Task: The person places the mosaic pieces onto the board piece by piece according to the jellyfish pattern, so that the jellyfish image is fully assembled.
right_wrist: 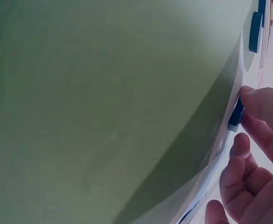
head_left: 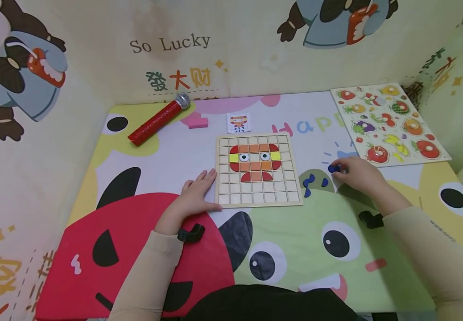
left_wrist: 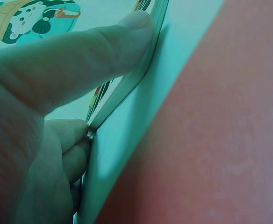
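A wooden grid board (head_left: 258, 197) lies flat on the table, its upper squares filled with red, orange and yellow tiles and two eye tiles (head_left: 244, 157). My left hand (head_left: 193, 199) rests at the board's left edge, fingers fairly straight, thumb by the lower left corner. In the left wrist view, the thumb (left_wrist: 104, 58) touches the board's side. To the right of the board, my right hand (head_left: 360, 174) pinches a small dark blue tile (right_wrist: 237, 114) between thumb and finger. Several loose blue tiles (head_left: 307, 192) lie between that hand and the board.
A small pattern card (head_left: 238, 123) lies behind the board, with pink blocks (head_left: 198, 123) to its left. Farther left is a red microphone (head_left: 157, 121). A fruit puzzle board (head_left: 380, 162) occupies the back right, near the printed wall covering (head_left: 255, 58).
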